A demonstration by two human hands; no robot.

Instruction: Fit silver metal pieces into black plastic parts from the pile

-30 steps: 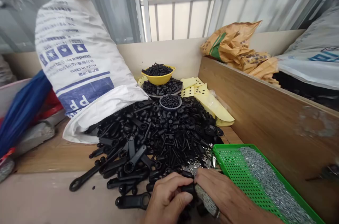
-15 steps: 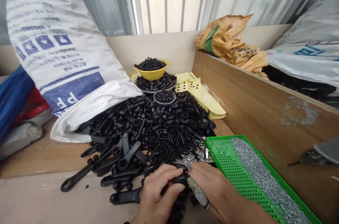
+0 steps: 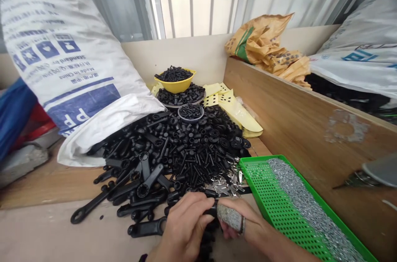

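Brown desk (image 3: 40, 229) by a window (image 3: 200, 10) has a heap of black bits (image 3: 189, 150), green tray (image 3: 269, 196) to the right. L hand (image 3: 186, 220) is curled tight on a small black part (image 3: 211, 209) by the heap; R hand (image 3: 250, 218) is bent next to it w/ a grey wrap (image 3: 228, 217), can't tell if R grips it. Looks like both are working on that part, & next move prob needs a firm L hold.
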